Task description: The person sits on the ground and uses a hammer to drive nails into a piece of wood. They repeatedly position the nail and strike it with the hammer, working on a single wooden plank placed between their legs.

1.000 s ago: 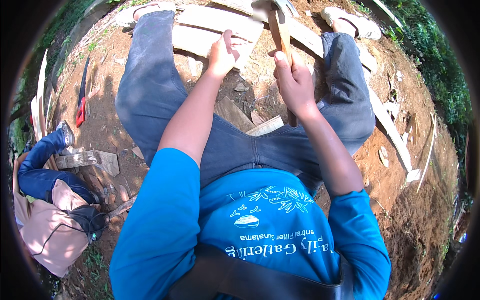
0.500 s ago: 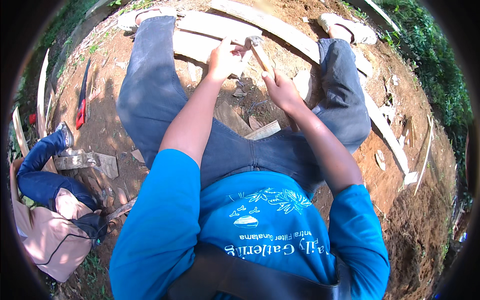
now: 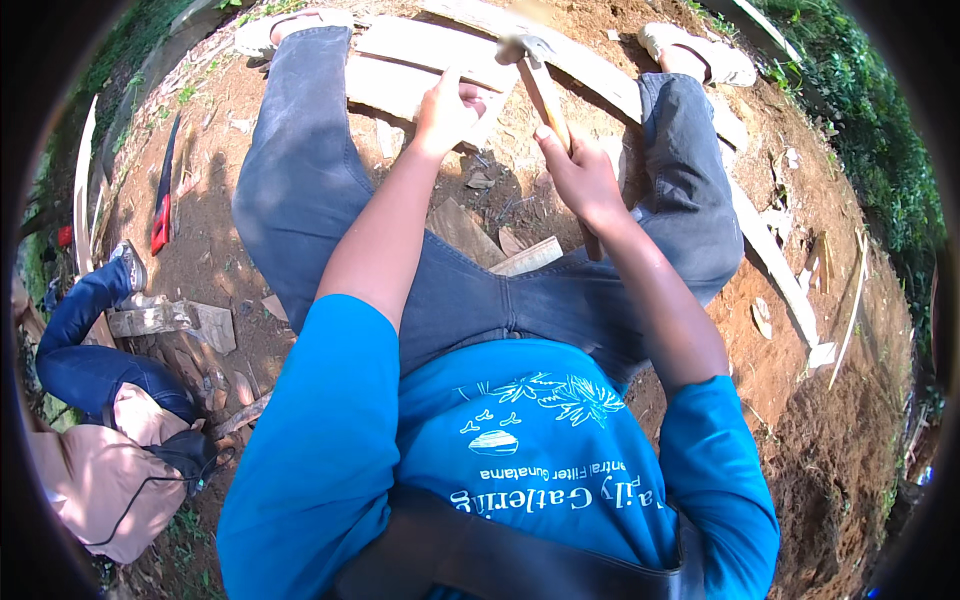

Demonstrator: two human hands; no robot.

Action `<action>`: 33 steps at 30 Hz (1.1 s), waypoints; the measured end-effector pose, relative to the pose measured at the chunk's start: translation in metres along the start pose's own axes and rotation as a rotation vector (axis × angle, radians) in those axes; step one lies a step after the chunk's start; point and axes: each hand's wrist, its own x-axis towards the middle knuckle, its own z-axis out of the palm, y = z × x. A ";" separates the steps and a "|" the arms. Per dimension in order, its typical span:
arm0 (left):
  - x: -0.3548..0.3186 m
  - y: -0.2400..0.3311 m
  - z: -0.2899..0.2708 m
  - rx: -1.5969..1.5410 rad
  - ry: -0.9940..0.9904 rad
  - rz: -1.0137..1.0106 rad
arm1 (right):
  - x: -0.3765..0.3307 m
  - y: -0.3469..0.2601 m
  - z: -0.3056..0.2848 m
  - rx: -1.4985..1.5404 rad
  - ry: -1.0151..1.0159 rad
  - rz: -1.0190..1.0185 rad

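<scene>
Right hand (image 3: 585, 180) is wrapped shut around the pale wooden handle of a steel-headed hammer (image 3: 535, 75), head raised just above the long pale wooden plank (image 3: 420, 65) lying on the red dirt between the spread legs. Left hand (image 3: 445, 105) is down on that plank, fingers curled closed as if pinching something small against the wood; whether it is a nail I cannot tell, it is too small to see.

Here's the worry: those left fingers sit right beside the spot under the hammer head. A blow that glances off could land on them, and the plank, resting on loose ground, could shift under the strike.

Around the spot: short wooden offcuts (image 3: 525, 257) lie near the knees, more flat boards (image 3: 780, 270) run off to the right, and the sandalled foot (image 3: 700, 55) rests close to the plank's far end. Off to the left, another person in dark blue trousers (image 3: 85, 340) crouches well apart, with a red-handled saw (image 3: 163, 195) lying on the dirt beyond.
</scene>
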 end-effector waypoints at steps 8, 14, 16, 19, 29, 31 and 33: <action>0.016 -0.023 -0.025 0.220 0.150 0.167 | 0.009 0.029 0.020 -0.173 -0.016 0.017; -0.006 -0.045 -0.030 0.878 0.245 0.237 | -0.014 -0.012 -0.002 0.081 0.168 -0.178; -0.006 -0.058 -0.034 0.855 0.193 0.145 | -0.024 -0.019 -0.004 0.369 0.194 -0.279; -0.003 -0.041 -0.028 0.874 0.149 0.126 | -0.017 0.014 0.022 0.084 0.284 -0.165; 0.003 0.054 -0.069 1.045 -0.394 0.103 | 0.003 0.043 -0.002 0.476 0.097 0.088; 0.007 0.049 -0.096 1.175 -0.478 0.236 | 0.001 0.039 0.004 0.508 0.080 0.100; 0.023 0.031 -0.101 1.185 -0.494 0.346 | 0.002 0.049 0.008 0.528 0.083 0.077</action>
